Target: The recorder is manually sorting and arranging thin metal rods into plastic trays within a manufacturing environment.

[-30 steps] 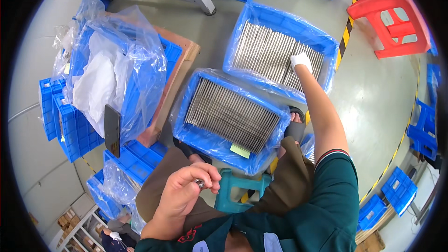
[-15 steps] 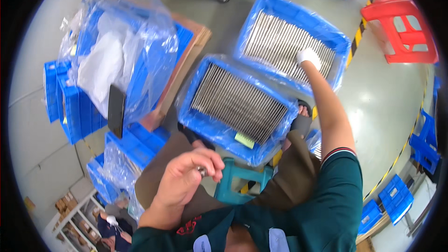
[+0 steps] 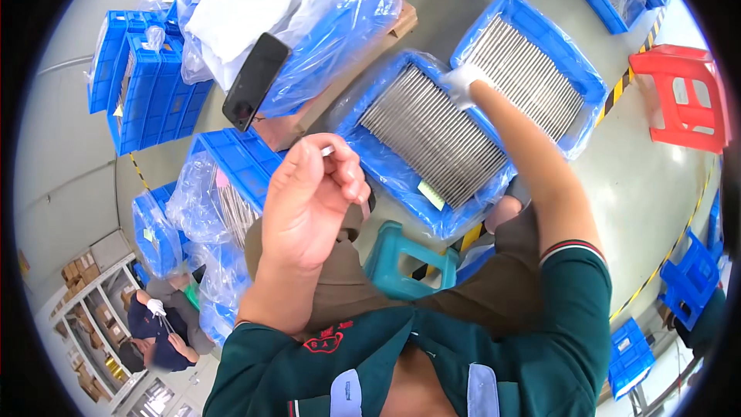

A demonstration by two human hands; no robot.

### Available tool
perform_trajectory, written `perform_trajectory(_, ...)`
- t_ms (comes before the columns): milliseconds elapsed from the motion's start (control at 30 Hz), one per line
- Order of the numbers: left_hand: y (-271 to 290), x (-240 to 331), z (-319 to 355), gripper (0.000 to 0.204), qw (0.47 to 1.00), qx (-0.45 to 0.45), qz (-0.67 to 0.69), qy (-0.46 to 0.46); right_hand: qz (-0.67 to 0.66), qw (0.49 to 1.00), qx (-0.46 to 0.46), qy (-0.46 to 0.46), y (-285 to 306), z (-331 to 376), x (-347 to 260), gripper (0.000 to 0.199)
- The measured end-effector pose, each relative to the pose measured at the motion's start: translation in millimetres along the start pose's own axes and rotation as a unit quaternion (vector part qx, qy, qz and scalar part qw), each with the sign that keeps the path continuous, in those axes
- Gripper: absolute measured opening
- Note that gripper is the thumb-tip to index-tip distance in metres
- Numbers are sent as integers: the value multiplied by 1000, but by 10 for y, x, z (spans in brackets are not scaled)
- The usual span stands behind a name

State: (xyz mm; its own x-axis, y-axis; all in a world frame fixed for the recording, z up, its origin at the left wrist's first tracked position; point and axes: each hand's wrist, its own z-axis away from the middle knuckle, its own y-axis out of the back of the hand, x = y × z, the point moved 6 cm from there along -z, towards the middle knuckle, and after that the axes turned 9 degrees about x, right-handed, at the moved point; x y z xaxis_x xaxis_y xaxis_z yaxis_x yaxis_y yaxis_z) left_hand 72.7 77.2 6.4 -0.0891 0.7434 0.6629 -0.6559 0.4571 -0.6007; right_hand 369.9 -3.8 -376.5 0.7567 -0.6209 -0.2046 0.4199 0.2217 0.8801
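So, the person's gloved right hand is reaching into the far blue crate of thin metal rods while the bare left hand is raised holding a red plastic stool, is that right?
Not quite: in the head view the left hand pinches a small thin metal piece; the red plastic stool stands untouched on the floor. The rest holds.

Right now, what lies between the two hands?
Head view: the near crate of metal rods spans most of the gap between left hand and right hand.

Two blue plastic trays lined with clear film and packed with thin grey metal rods lie side by side, the near one (image 3: 432, 139) and the far one (image 3: 532, 77). One red plastic stool (image 3: 683, 96), one teal plastic stool (image 3: 409, 259), one black phone (image 3: 255, 81), one stack of empty blue crates (image 3: 143, 93). Two hands are up: the bare left (image 3: 312, 201), the white-gloved right (image 3: 465, 81)
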Motion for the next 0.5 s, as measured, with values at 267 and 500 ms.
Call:
perform_trajectory(267, 328, 340, 266, 37, 999, 41, 24, -4, -338, 885, 10, -320, -534, 374, -1994, 51)
perform_trajectory(500, 462, 500, 354, 39, 998, 11, 60, 10, -209, 767, 121, -594, -112, 610, -2355, 56)
